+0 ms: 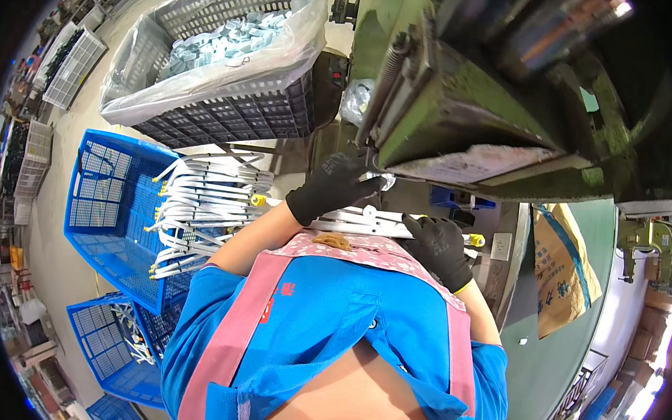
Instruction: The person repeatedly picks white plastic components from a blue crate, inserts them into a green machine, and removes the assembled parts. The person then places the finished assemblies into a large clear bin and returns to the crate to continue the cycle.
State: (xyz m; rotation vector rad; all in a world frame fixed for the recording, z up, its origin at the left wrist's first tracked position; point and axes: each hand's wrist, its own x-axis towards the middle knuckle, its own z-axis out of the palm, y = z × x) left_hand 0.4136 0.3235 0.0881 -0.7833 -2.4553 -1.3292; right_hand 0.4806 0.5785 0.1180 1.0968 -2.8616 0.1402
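Observation:
My left hand (335, 188), in a black glove, reaches up to the underside of the green machine (472, 118). Its fingers are drawn together by a small shiny piece (388, 182); whether they grip that piece or something hidden, I cannot make out. Across my lap lie white metal tubes (366, 221) with yellow end caps (477, 240). On the right part of these tubes, my black-gloved right hand (437, 247) is closed, with its fingers curled over them. The tubes' lower side is hidden by my apron (424, 271).
White bent tubes (205, 210) are stacked at my left, beside a blue plastic basket (109, 215). Behind them, a black crate (234, 111) lined with clear plastic holds many pale blue pieces (231, 43). A brown paper sack (567, 270) rests on the green surface (549, 369) at right.

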